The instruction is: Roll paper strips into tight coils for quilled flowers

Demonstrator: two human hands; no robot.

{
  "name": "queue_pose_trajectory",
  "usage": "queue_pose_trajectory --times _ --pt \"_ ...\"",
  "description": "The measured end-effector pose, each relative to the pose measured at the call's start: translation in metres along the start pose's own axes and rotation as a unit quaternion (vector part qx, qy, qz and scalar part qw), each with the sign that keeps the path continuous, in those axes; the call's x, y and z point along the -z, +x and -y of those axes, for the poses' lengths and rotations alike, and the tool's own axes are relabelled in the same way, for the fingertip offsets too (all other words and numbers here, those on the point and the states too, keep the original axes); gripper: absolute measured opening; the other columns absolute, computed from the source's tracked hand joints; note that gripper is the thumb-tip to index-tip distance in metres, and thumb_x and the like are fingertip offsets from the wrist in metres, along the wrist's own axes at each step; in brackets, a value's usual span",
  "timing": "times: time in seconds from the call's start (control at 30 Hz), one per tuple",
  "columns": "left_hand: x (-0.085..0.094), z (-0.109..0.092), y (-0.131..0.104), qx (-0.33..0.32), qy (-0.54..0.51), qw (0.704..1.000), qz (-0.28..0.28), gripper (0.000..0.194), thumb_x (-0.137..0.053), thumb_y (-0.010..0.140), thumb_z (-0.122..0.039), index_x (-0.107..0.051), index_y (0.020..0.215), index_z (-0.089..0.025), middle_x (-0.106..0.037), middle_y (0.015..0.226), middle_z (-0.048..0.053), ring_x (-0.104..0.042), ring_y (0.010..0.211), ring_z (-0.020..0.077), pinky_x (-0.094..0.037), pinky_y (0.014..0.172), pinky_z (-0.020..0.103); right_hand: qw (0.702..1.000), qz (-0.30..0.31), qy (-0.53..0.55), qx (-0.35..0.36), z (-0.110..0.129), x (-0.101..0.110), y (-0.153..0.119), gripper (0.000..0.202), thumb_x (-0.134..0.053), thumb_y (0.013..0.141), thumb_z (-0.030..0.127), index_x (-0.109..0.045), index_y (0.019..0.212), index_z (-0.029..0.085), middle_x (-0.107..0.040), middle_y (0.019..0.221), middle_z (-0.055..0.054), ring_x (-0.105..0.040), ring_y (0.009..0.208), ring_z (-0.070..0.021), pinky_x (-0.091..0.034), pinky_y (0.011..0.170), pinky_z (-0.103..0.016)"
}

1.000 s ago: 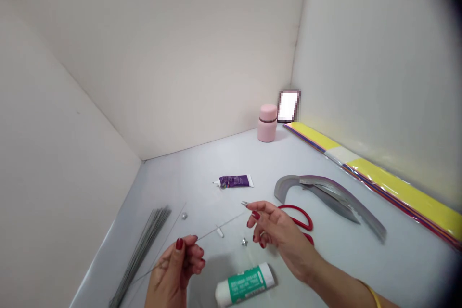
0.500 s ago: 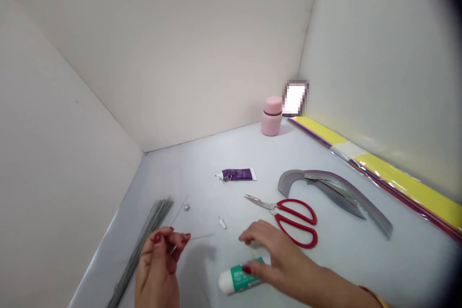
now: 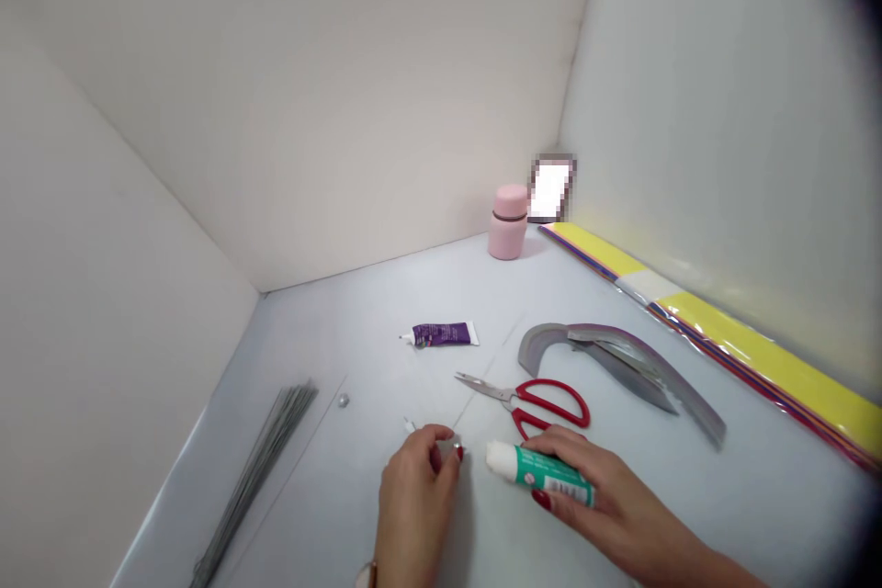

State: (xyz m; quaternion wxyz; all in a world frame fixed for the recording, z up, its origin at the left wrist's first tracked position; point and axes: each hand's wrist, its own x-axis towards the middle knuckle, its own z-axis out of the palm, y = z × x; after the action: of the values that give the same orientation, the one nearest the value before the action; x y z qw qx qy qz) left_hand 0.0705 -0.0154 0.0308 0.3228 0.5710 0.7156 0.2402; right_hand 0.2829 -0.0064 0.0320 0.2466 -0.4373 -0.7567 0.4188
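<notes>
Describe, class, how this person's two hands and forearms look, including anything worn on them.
The left hand and right hand are both gloveless, with dark red polish on the nails that show. A thin band circles the left wrist, partly cut off by the picture's edge. No sleeve shows on the right forearm.

Two loose wires (image 3: 292, 469). Lower left: one wire bundle (image 3: 265, 464). Centre: one purple tube (image 3: 442, 334), one pink jar (image 3: 508, 234). Lower right: one glue stick (image 3: 541, 471), one pair of scissors (image 3: 508, 395). Right: one yellow pack (image 3: 730, 329).
</notes>
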Motion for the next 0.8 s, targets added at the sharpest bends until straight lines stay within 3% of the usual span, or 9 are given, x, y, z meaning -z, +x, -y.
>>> queue_pose_trajectory --times 0.13,0.3,0.43,0.57,0.63,0.7,0.8 --pt "-0.011 -0.004 0.002 -0.018 0.015 1.0 -0.011 0.022 -0.047 0.075 -0.019 -0.066 0.086 -0.018 -0.068 0.08 0.009 -0.06 0.072 0.0255 -0.038 0.066 0.033 0.999 -0.018 0.046 -0.018 -0.003 -0.001 -0.004 0.024 -0.055 0.081 0.034 -0.061 0.101 0.022 -0.063 0.095 -0.007 -0.058 0.088 -0.0248 -0.045 0.075 -0.031" --pt "0.0 0.003 -0.002 -0.018 -0.035 0.999 -0.024 0.019 -0.05 0.077 -0.027 -0.066 0.082 -0.018 -0.07 0.078 0.008 -0.061 0.069 0.0224 -0.042 0.067 0.03 0.997 -0.029 0.059 -0.036 0.0 -0.001 -0.004 0.027 -0.056 0.081 0.035 -0.06 0.106 0.024 -0.062 0.104 -0.007 -0.056 0.097 -0.0259 -0.046 0.076 -0.029" --pt "0.017 0.016 -0.01 0.054 -0.099 0.988 -0.103 0.025 -0.059 0.071 -0.038 -0.068 0.082 -0.018 -0.067 0.069 0.003 -0.051 0.048 0.0158 -0.041 0.054 0.027 1.0 0.012 0.002 0.003 0.004 -0.003 0.001 0.02 -0.053 0.083 0.03 -0.059 0.101 0.024 -0.061 0.095 -0.007 -0.056 0.089 -0.0239 -0.044 0.076 -0.032" --pt "0.034 0.026 -0.013 0.127 -0.274 0.943 -0.141 0.03 -0.067 0.064 -0.042 -0.069 0.08 -0.017 -0.069 0.073 0.003 -0.057 0.058 0.0157 -0.042 0.051 0.022 0.998 0.049 -0.041 0.014 0.011 -0.013 0.01 0.014 -0.053 0.082 0.026 -0.06 0.094 0.024 -0.059 0.087 -0.006 -0.054 0.081 -0.0222 -0.043 0.073 -0.032" --pt "0.04 0.029 -0.012 0.149 -0.329 0.924 -0.125 0.033 -0.07 0.061 -0.043 -0.069 0.081 -0.016 -0.069 0.073 0.003 -0.051 0.045 0.0095 -0.035 0.041 0.019 0.998 0.051 -0.035 0.017 0.012 -0.017 0.014 0.015 -0.053 0.083 0.027 -0.06 0.096 0.024 -0.059 0.088 -0.005 -0.054 0.082 -0.022 -0.043 0.073 -0.032" --pt "0.043 0.03 -0.012 0.182 -0.37 0.908 -0.078 0.037 -0.071 0.06 -0.044 -0.068 0.083 -0.015 -0.068 0.068 0.001 -0.031 0.03 0.0011 -0.02 0.031 0.016 0.999 0.045 -0.009 0.02 0.012 -0.021 0.016 0.018 -0.053 0.083 0.03 -0.059 0.1 0.024 -0.06 0.09 -0.005 -0.055 0.083 -0.0218 -0.043 0.074 -0.031" --pt "0.04 0.029 -0.012 0.213 -0.442 0.871 0.0 0.039 -0.075 0.055 -0.043 -0.067 0.08 -0.014 -0.068 0.065 0.001 -0.018 0.027 -0.004 -0.008 0.03 0.014 0.999 0.028 0.015 0.02 0.012 -0.022 0.014 0.021 -0.052 0.084 0.032 -0.059 0.103 0.025 -0.063 0.094 -0.006 -0.058 0.085 -0.0222 -0.045 0.074 -0.03"
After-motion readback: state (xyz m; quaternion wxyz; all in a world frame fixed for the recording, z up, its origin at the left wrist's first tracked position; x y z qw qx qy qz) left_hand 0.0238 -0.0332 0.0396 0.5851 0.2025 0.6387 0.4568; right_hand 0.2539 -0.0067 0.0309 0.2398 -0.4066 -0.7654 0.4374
